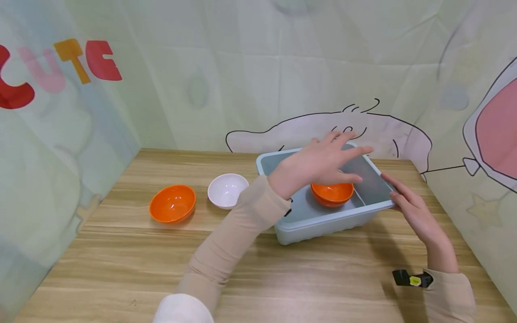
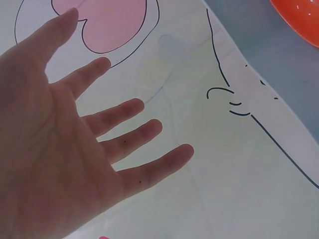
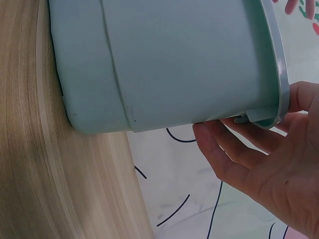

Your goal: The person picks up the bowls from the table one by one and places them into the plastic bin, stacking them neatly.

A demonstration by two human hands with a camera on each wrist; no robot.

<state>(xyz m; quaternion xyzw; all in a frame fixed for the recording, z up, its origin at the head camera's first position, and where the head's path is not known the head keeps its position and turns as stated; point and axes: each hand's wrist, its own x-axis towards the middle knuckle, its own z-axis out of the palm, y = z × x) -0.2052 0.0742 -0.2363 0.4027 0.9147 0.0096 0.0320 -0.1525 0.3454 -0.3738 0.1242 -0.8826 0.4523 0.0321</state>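
Note:
My left hand [image 1: 319, 163] hovers over a light blue-grey plastic bin [image 1: 323, 224], its fingers spread and holding nothing. Beneath that hand, inside the bin, sit orange bowls [image 1: 333, 194] that look stacked; the hand partly hides them. In the left wrist view an orange bowl [image 2: 303, 17] shows at the top corner, apart from the spread fingers. My right hand [image 1: 412, 208] grips the bin's right rim. Seen from the right wrist, the thumb lies over the rim [image 3: 283, 74] and the fingers touch the outer wall.
Left of the bin, a white bowl [image 1: 226, 190] and another orange bowl [image 1: 173, 204] stand upright on the wooden table [image 1: 315, 282]. Behind the table and along its sides hang printed cloth walls [image 1: 194, 80], close to the bin's back edge.

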